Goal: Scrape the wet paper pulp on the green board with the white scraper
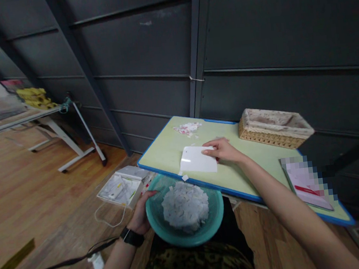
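Note:
My left hand [143,214] grips the rim of a teal mesh bowl [215,217] held just below the near edge of the table; the bowl is heaped with small white paper scraps [185,206]. A black watch sits on that wrist. My right hand [223,150] pinches the right edge of a white plastic card [198,159] that rests on the green, blue-edged table [168,148]. One loose scrap [185,178] lies at the table's edge, just below the card. Another small pile of white and pink scraps [188,128] lies at the far side of the table.
A wicker basket [274,127] stands at the back right of the table. A notebook with a red pen [307,187] lies at the right. On the wooden floor to the left sits an open white box [122,187] with a cable. Another table [18,118] stands far left.

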`<state>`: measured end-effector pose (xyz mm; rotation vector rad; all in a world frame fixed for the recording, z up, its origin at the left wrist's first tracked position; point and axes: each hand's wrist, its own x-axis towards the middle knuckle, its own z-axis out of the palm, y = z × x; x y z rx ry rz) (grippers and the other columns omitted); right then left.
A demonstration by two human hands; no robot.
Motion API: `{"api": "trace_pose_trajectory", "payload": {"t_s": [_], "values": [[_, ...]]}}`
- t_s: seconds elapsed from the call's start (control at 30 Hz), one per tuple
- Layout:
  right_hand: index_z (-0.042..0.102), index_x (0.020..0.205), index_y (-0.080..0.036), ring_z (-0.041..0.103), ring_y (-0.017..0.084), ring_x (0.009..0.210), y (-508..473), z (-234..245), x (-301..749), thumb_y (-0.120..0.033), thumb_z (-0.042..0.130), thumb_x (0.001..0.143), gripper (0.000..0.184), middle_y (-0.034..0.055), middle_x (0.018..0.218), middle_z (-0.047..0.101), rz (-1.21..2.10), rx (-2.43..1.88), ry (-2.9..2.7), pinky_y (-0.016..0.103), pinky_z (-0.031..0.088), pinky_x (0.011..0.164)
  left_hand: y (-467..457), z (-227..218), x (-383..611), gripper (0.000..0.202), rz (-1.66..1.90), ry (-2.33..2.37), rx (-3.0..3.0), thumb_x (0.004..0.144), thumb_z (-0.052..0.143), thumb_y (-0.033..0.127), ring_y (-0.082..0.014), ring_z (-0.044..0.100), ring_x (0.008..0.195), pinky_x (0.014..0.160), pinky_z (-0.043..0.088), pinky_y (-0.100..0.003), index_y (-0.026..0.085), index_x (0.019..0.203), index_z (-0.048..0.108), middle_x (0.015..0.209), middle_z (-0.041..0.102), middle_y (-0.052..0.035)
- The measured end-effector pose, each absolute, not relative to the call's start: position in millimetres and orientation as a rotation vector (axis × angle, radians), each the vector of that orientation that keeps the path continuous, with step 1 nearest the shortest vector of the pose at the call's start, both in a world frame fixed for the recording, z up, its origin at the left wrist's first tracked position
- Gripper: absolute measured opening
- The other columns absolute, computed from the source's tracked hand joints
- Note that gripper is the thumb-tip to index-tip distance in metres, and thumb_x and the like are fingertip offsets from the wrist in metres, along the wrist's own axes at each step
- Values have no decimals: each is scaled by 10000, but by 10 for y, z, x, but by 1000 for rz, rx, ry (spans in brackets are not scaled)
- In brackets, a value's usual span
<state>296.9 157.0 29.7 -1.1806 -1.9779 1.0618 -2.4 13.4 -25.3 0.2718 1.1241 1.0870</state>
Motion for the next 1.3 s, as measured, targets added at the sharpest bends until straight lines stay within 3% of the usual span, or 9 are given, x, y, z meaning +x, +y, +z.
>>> {"api": "trace_pose_trajectory", "payload": {"t_s": [0.13,0.23,0.37,0.6,0.9,1.3], "values": [[729,992,-127,539,115,507,1562,311,2977,-501,723,689,481,47,709,680,1238,-1108,-2018,219,418,412,130,-233,-36,163,1093,1121,261,819,572,196,-201,715,555,609,575,-305,111,791,708,663,787,-98],[722,1032,-124,552,130,523,1670,292,3055,-520,689,716,508,60,736,695,1023,-1169,-1799,241,448,433,131,-222,-36,173,1087,1129,255,827,564,194,-198,709,532,599,577,-299,102,798,708,609,771,-90],[708,1109,-111,617,194,644,1823,215,3159,-525,624,766,544,117,929,733,661,-1259,-1598,296,494,497,133,-205,-30,172,1075,1137,242,837,548,182,-188,709,531,617,582,-298,108,811,701,617,774,-80],[758,992,-162,664,254,850,1800,214,3162,-419,541,844,368,91,1012,747,409,-1239,-1872,349,495,742,130,-191,-21,165,1077,1133,243,826,562,170,-197,716,556,611,578,-302,97,848,708,648,782,-94],[773,832,-126,635,237,682,1754,416,3285,-360,555,764,327,100,805,749,283,-1376,-1869,322,456,638,131,-194,-22,193,1060,1130,247,831,561,161,-176,699,521,588,567,-278,105,707,698,618,769,-89],[768,957,-132,646,240,686,1772,398,3286,-403,519,812,395,106,808,747,184,-1405,-1835,329,453,654,126,-182,-15,206,1045,1125,259,824,556,154,-178,695,513,581,563,-278,113,679,696,602,766,-89]]}}
